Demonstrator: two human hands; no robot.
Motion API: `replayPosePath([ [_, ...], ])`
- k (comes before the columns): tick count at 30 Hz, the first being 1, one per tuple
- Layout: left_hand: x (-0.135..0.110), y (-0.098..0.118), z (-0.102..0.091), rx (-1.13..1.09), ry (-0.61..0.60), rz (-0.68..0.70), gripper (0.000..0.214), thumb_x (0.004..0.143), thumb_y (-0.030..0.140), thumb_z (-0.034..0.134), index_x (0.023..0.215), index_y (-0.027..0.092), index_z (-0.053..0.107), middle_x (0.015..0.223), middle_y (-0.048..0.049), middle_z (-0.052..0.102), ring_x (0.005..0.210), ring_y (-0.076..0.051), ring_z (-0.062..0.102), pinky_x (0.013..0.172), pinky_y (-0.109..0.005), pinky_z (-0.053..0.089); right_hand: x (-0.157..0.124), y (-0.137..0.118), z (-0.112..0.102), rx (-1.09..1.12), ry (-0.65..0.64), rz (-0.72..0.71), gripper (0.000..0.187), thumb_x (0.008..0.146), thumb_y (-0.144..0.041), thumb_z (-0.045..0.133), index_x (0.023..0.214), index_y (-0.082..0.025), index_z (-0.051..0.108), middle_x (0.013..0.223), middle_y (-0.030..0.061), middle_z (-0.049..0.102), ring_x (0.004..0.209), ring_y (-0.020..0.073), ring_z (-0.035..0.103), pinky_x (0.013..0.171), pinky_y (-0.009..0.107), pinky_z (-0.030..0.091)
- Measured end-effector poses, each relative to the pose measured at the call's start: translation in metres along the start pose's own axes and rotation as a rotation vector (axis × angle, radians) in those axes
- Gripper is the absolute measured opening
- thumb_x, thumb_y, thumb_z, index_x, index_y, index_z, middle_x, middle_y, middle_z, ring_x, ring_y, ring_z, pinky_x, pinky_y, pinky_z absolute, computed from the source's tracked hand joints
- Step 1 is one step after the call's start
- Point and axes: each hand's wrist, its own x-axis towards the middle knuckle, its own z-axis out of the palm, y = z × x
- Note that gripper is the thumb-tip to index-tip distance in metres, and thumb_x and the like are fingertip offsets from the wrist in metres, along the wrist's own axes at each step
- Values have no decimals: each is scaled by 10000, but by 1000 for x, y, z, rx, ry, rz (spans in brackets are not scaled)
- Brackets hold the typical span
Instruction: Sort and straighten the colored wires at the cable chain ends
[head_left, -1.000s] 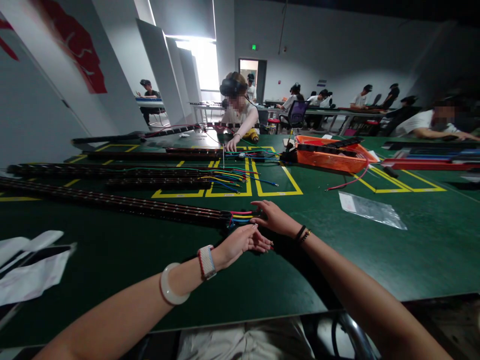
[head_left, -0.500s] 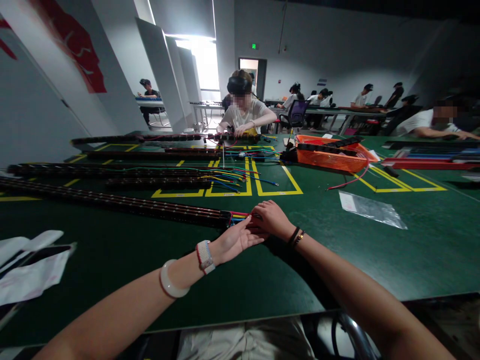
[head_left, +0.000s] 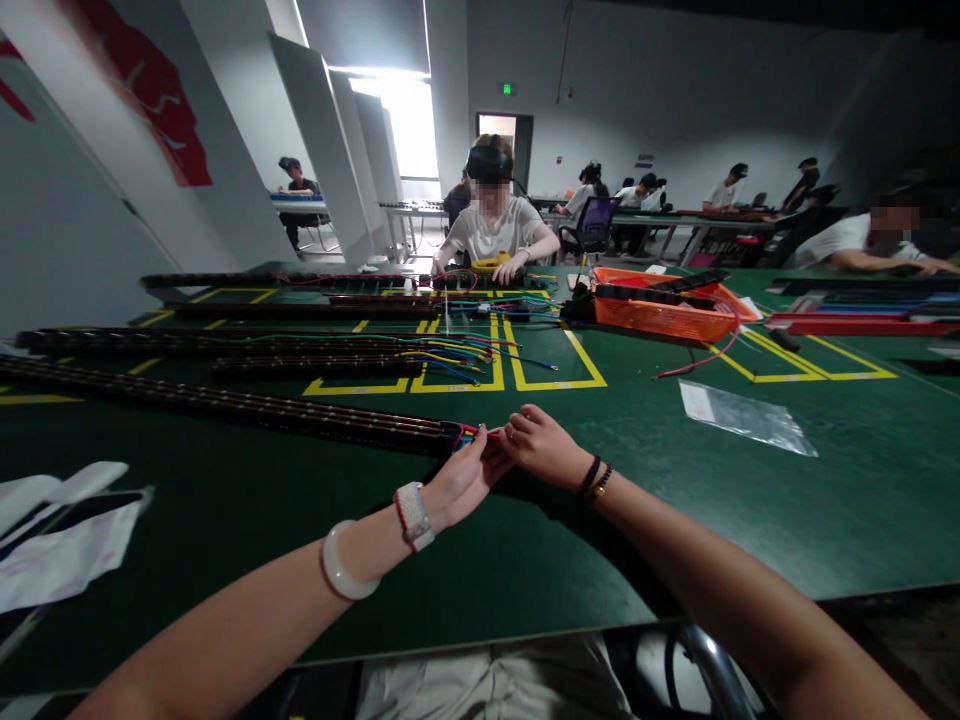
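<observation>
A long dark bundle of wire harness (head_left: pixel 300 408) lies across the green table (head_left: pixel 300 560), its right end close to both hands. Coloured wires (head_left: pixel 468 434), red, yellow and blue, come out of that end. My left hand (head_left: pixel 466 482) curls around the wires from below, palm up, thumb pressed on them. Meeting it fingertip to fingertip, my right hand (head_left: pixel 541 444) is closed in a pinch at the wires' red ends. The very tips are hidden between my fingers.
More dark harness bundles (head_left: pixel 247 342) with loose coloured ends lie farther back. An orange basket (head_left: pixel 660 318) stands at the back right, with a clear plastic bag (head_left: pixel 746 415) in front. White packaging (head_left: pixel 67 540) is at left. A co-worker (head_left: pixel 491 215) sits opposite.
My left fingers have curled in from a flatter, spread pose. My right hand has shifted slightly and closed into a tighter pinch. The co-worker opposite has sat more upright.
</observation>
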Motion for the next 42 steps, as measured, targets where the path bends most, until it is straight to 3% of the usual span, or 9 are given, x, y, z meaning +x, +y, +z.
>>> replayPosePath([
  [5, 0, 0, 0, -4, 13, -5, 284, 935, 268, 403, 829, 123, 622, 923, -95, 675, 937, -168, 624, 942, -358, 467, -2, 2, -2, 153, 10, 25, 295, 943, -143, 347, 1044, -155, 623, 890, 106, 651, 878, 215, 495, 889, 394, 333],
  [10, -2, 0, 3, -17, 45, 2, 279, 930, 284, 414, 803, 124, 603, 927, -106, 675, 946, -179, 625, 956, -371, 457, -5, 9, -9, 225, 69, 113, 273, 953, -290, 383, 999, -186, 631, 951, 97, 633, 888, 208, 483, 885, 393, 302],
  [15, -2, -2, 2, -17, 27, -5, 310, 939, 293, 386, 822, 107, 604, 972, -140, 673, 1004, -196, 611, 983, -382, 437, -5, 15, -12, 151, -16, 160, 298, 942, -327, 397, 838, -176, 632, 830, 87, 620, 820, 201, 471, 847, 370, 291],
  [19, -2, -2, 0, -7, 13, -18, 326, 940, 311, 383, 852, 93, 609, 1032, -164, 663, 1054, -206, 596, 1009, -380, 415, -5, 15, -10, 216, -5, 207, 281, 936, -319, 418, 818, -176, 630, 796, 68, 623, 794, 185, 488, 827, 346, 297],
  [25, -2, -1, 0, 63, -11, -53, 336, 931, 343, 404, 1024, 85, 598, 1153, -182, 624, 1147, -210, 553, 1051, -370, 373, -5, 19, 2, 593, 41, 478, 282, 864, -417, 550, 761, -166, 625, 748, 45, 633, 727, 151, 523, 706, 283, 342],
  [30, -4, 0, 1, 87, 29, -43, 349, 929, 320, 413, 1104, 48, 545, 1168, -225, 602, 1159, -234, 549, 1059, -392, 368, -5, 27, 14, 981, -65, 697, 401, 819, -531, 545, 709, -148, 592, 652, -3, 585, 567, 101, 462, 520, 223, 298],
  [32, -5, 0, 1, 85, 40, -36, 334, 927, 295, 416, 1097, 35, 540, 1152, -237, 605, 1145, -241, 560, 1056, -399, 374, -4, 30, 19, 1038, -53, 734, 433, 792, -565, 555, 691, -145, 586, 611, -17, 560, 547, 95, 438, 509, 221, 283],
  [38, -8, 2, 5, 67, -5, -18, 320, 931, 259, 399, 1015, 12, 586, 1146, -245, 614, 1109, -249, 584, 1051, -394, 384, 9, 37, 46, 1152, 150, 805, 450, 739, -589, 591, 699, -141, 586, 627, -13, 557, 571, 99, 457, 531, 216, 326],
  [42, -7, 3, 3, 49, -26, -47, 314, 935, 261, 391, 1021, 35, 591, 1154, -226, 619, 1121, -241, 579, 1056, -392, 376, 14, 38, 55, 1191, 173, 817, 452, 736, -591, 591, 724, -139, 589, 646, -5, 564, 584, 106, 473, 542, 218, 348],
])
